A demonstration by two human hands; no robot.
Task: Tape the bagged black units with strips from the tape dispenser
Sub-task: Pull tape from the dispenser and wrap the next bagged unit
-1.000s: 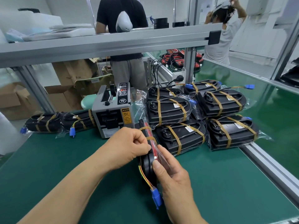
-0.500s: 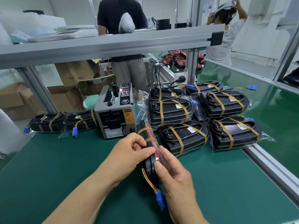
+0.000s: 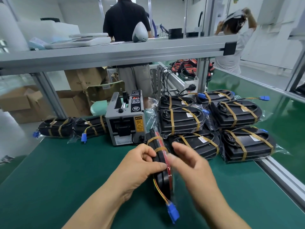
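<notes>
**Bagged black unit (image 3: 162,179) stands on edge**

The tape dispenser (image 3: 125,121) sits beyond the left hand (image 3: 137,166), which pinches the unit. The right hand (image 3: 193,164), blurred, fingers loosely spread, is just beside it. Taped units (image 3: 234,113) lie beyond.

We look across a green bench mat (image 3: 49,179); over it runs an aluminium shelf rail (image 3: 115,53) carrying a grey egg-shaped object (image 3: 140,33) and white trays (image 3: 85,40). Behind we see cardboard boxes (image 3: 82,80), a pale green stool (image 3: 98,109), a white socket block (image 3: 190,85), a person in a black shirt (image 3: 125,19) and a person in white (image 3: 231,52) with arms raised
</notes>
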